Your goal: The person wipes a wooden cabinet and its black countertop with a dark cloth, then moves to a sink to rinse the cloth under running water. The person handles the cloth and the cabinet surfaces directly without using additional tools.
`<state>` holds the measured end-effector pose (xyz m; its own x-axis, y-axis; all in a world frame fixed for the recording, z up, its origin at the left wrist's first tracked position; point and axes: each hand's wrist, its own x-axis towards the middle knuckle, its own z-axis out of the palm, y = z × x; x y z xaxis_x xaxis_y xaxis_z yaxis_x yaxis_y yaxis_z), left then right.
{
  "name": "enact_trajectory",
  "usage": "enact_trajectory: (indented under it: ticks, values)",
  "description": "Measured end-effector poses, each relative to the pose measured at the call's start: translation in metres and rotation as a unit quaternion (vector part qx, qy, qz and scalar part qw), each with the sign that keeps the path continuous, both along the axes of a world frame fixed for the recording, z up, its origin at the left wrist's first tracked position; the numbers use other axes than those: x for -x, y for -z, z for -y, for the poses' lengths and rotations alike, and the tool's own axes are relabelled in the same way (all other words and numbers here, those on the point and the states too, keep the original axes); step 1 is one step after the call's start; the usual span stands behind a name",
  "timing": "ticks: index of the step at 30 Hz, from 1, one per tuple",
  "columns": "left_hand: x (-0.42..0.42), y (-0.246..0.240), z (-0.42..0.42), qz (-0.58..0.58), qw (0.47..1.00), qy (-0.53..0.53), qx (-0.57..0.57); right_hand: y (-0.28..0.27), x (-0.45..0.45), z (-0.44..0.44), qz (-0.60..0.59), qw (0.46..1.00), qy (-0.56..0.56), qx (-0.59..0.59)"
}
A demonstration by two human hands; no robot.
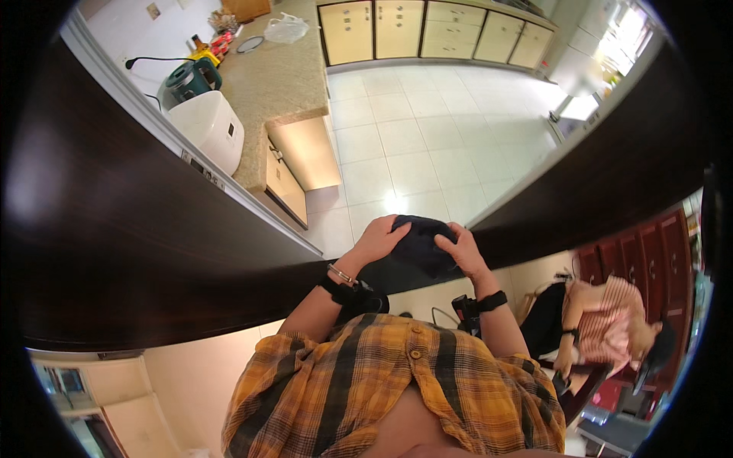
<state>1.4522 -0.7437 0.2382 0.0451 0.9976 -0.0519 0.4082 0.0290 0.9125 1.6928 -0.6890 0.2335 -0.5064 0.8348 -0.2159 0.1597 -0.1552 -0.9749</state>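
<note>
Both hands hold a dark cloth item point(424, 243) out in front of my body, at the foot of a doorway. My left hand point(378, 240) grips its left edge, thumb on top. On the opposite side, my right hand point(462, 252) pinches the right edge between thumb and fingers. The fabric sags between them, and its exact kind is hard to tell. A black band and a bracelet point(342, 273) sit on my left wrist. Another black band point(491, 301) circles the right one, with a dark device close beside it.
Dark door frame panels point(143, 229) flank the opening. Beyond are a tiled floor point(418, 131) and a stone counter point(280, 74) with a white appliance point(209, 129), a green jug appliance point(192, 80) and a plastic bag point(285, 28). A person in a striped shirt point(607, 320) is at the right.
</note>
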Motion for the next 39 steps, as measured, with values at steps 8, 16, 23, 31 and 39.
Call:
enact_trajectory:
  ticks: [8, 16, 23, 31, 39]
  values:
    - [0.070, 0.021, -0.121, 0.132, 0.985, -0.109, -0.018, 0.024, 0.081, -0.160, 0.055, 0.997, -0.059, -0.019]
    - [0.102, -0.009, -0.319, 0.135, 0.991, -0.009, 0.007, -0.006, 0.088, -0.343, 0.026, 0.997, 0.056, -0.042]
    - [0.090, -0.013, -0.481, 0.057, 0.995, 0.086, 0.001, 0.018, 0.072, -0.486, -0.082, 0.985, 0.146, -0.033]
    - [0.073, -0.015, -0.696, -0.050, 0.992, 0.114, -0.013, 0.029, 0.046, -0.700, -0.050, 0.988, 0.141, -0.026]
    - [0.098, -0.015, -0.886, -0.045, 0.997, 0.057, 0.040, 0.019, 0.070, -0.907, 0.077, 0.996, 0.030, -0.020]
